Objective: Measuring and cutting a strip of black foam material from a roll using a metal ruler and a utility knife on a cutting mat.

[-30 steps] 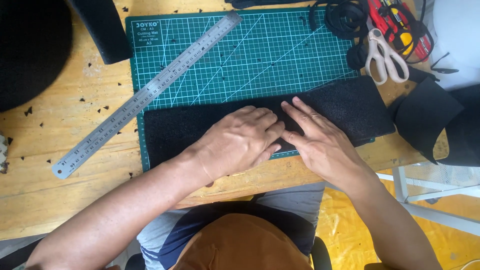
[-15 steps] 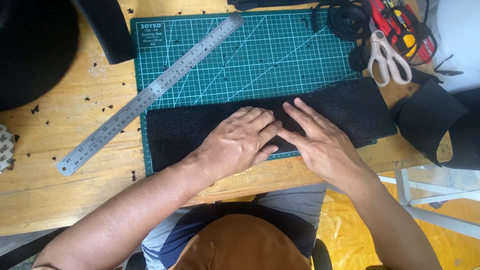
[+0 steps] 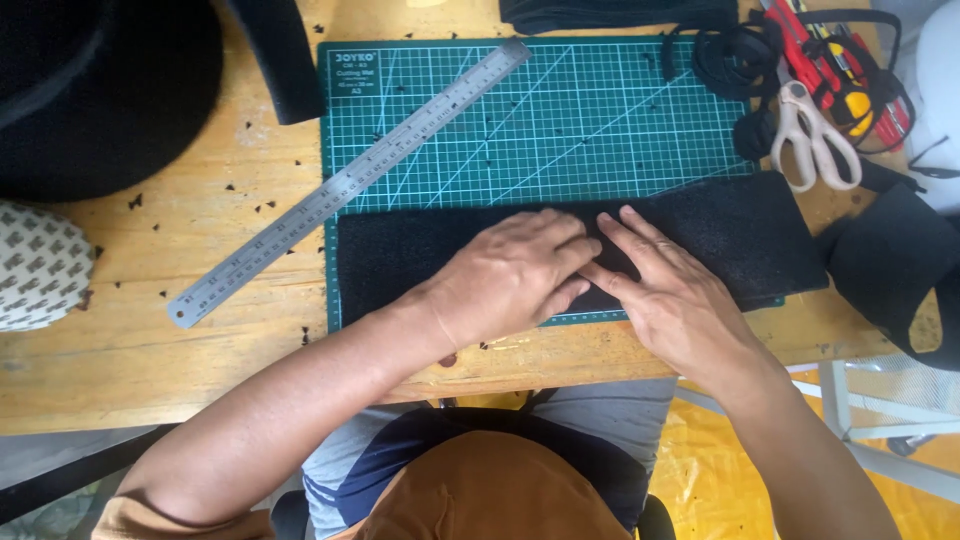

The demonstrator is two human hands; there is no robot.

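Currently both hands, left (image 3: 510, 275) and right (image 3: 670, 295), pressing flat, unclenched, on black strip (image 3: 740, 230); strip overhanging mat (image 3: 560, 120), possibly slipping sideways.

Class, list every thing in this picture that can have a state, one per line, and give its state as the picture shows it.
Left hand: flat, palm down on the black strip.
Right hand: flat, fingers spread on the strip.
Black fabric strip: lying flat across the cutting mat's near edge.
Green cutting mat: flat on the wooden table.
Steel ruler: lying diagonally, half on the mat.
Scissors: closed, untouched.
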